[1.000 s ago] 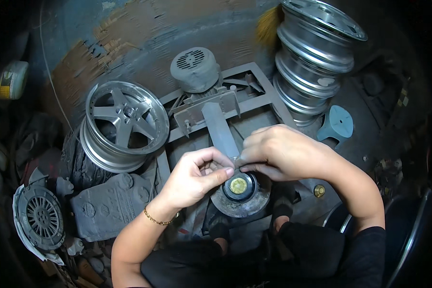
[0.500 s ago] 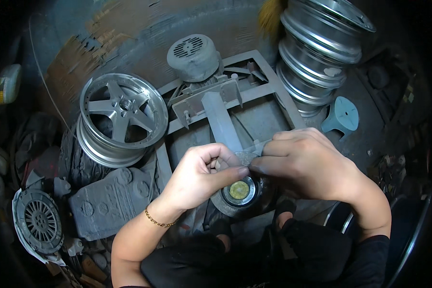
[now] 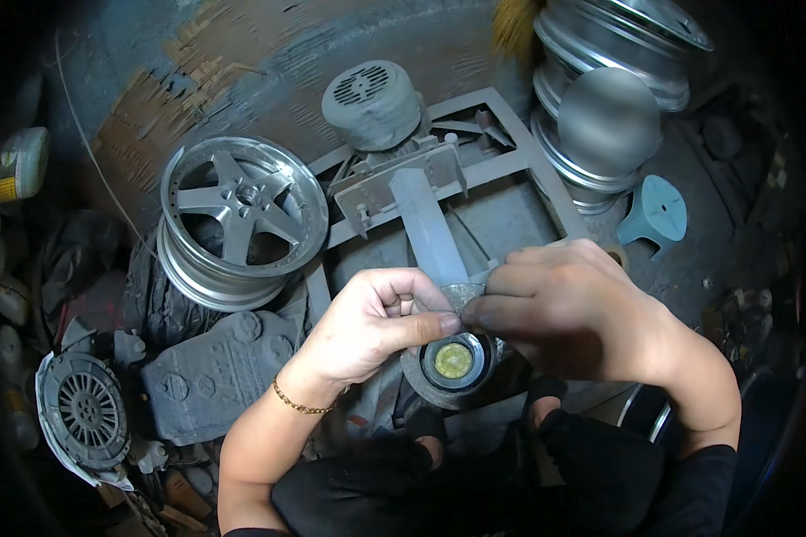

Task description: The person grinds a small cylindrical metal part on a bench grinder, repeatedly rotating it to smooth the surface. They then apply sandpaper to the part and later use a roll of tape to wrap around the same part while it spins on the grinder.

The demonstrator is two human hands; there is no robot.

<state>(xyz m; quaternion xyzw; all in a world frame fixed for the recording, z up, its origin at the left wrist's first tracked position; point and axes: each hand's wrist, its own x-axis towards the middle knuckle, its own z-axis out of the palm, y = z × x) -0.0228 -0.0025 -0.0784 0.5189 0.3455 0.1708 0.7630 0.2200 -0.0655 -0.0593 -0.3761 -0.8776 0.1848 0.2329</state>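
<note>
Head view: holding the left hand (image 3: 358, 327) and the right hand (image 3: 582, 313) close together, curling left thumb and forefinger until nearly meeting at the tips, and bunching the right fingers (image 3: 515, 279) right beside them. Being unable to tell, with so little showing, about anything clamped between those tips. Bending the other left fingers in toward the palm. Working just beyond a round metal hub (image 3: 454, 361) with a dull yellow middle, low and central, and partly covering the grey disc (image 3: 421, 387) around it. Wearing a gold bracelet (image 3: 304, 409) on the left wrist and a dark sleeve (image 3: 698, 470) on the right arm. Showing dark trousers (image 3: 591, 465) below the hub, toward the lower edge.

Looking past the fingertips along a flat grey bar (image 3: 428, 228) to a metal frame (image 3: 546, 192) and a dusty motor (image 3: 372, 107) with a slotted top. Seeing a five-spoked wheel (image 3: 239, 234) left of the frame and, nearer, a dusty block (image 3: 213, 385) and a round slotted plate (image 3: 85, 412). Seeing, off to the right, a stack of silvery wheels (image 3: 578, 54), a straw broom (image 3: 517, 36) just beside its upper part and a pale blue stool (image 3: 658, 215) near its foot.
</note>
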